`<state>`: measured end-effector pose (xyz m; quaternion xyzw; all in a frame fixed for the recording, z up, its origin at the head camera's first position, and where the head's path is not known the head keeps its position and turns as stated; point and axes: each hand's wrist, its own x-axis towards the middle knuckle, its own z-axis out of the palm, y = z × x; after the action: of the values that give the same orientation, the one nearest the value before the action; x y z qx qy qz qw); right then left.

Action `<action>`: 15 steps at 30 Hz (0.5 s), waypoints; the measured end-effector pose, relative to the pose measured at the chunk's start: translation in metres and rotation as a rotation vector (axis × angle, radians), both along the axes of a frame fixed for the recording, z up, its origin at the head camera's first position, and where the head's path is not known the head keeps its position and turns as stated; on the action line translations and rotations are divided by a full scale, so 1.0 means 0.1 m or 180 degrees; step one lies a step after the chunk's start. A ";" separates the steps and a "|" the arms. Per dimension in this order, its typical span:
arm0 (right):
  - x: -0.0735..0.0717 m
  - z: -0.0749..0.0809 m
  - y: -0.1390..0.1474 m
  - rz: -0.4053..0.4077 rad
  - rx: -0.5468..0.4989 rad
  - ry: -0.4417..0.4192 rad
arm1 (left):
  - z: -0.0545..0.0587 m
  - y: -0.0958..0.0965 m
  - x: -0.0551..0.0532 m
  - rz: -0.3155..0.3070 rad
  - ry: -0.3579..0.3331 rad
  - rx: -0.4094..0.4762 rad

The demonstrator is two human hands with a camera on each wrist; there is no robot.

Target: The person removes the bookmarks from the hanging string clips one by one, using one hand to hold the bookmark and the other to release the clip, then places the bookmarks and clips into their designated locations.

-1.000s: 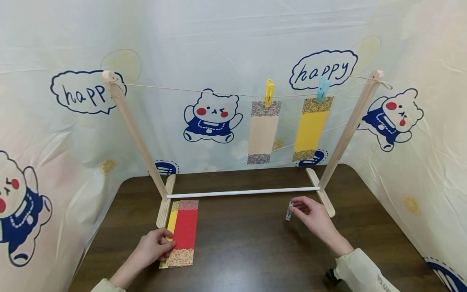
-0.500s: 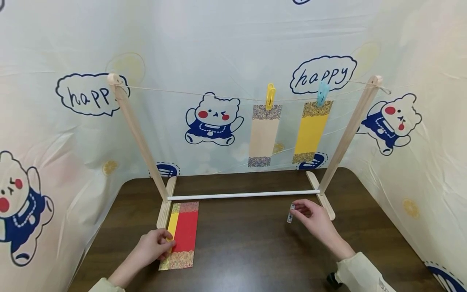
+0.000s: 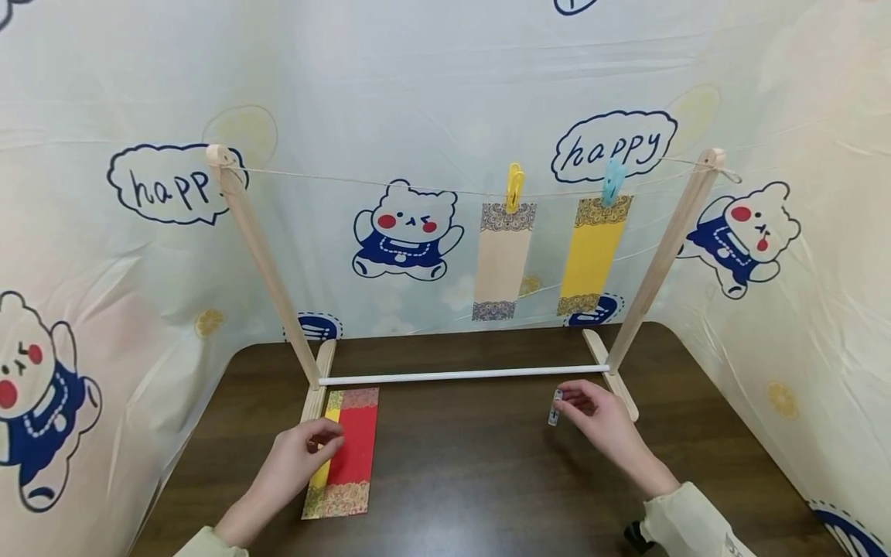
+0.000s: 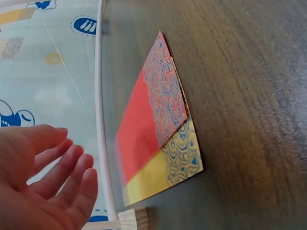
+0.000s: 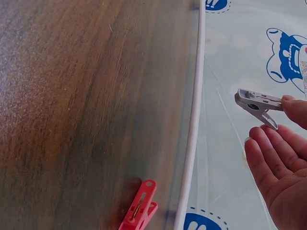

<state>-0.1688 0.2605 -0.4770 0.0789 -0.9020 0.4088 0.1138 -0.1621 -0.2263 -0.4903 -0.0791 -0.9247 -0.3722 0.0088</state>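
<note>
My right hand (image 3: 602,422) pinches a pale grey clothespin (image 5: 256,103) between thumb and fingers, above the right side of the table. In the head view, my left hand (image 3: 285,464) hovers over two patterned paper strips, its fingers loosely bent and nothing between them. The red strip (image 3: 353,449) lies partly on top of a yellow strip (image 4: 146,179); both have ornate ends. On a string (image 3: 313,177) hang a beige strip (image 3: 503,263), held by a yellow clothespin (image 3: 514,188), and another yellow strip (image 3: 593,259), held by a light blue clothespin (image 3: 613,184).
A wooden post (image 3: 264,267) on the left and another post (image 3: 664,263) on the right carry the string. Between their feet runs a white rod (image 3: 462,376). A red clothespin (image 5: 140,206) lies on the brown table (image 3: 459,464) in the right wrist view.
My left hand has let go of the strips' edge and lifted up and slightly right. My right hand keeps its pinch on the clothespin and barely moves. The head view has tilted slightly up.
</note>
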 end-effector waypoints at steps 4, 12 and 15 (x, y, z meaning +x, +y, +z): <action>0.00 0.01 0.00 -0.0028 0.0006 -0.0041 | 0.01 0.03 -0.02 -0.0022 0.0239 -0.0119; 0.00 0.05 0.06 -0.0048 0.0087 -0.0106 | 0.03 0.08 -0.04 -0.0121 0.0592 -0.0518; 0.01 0.06 0.11 -0.0057 0.0164 -0.0106 | 0.02 0.10 -0.04 -0.0141 0.0620 -0.0556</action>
<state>-0.1680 0.2713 -0.4710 0.0669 -0.9147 0.3857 0.1003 -0.1657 -0.2162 -0.4881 -0.1358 -0.9464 -0.2809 0.0834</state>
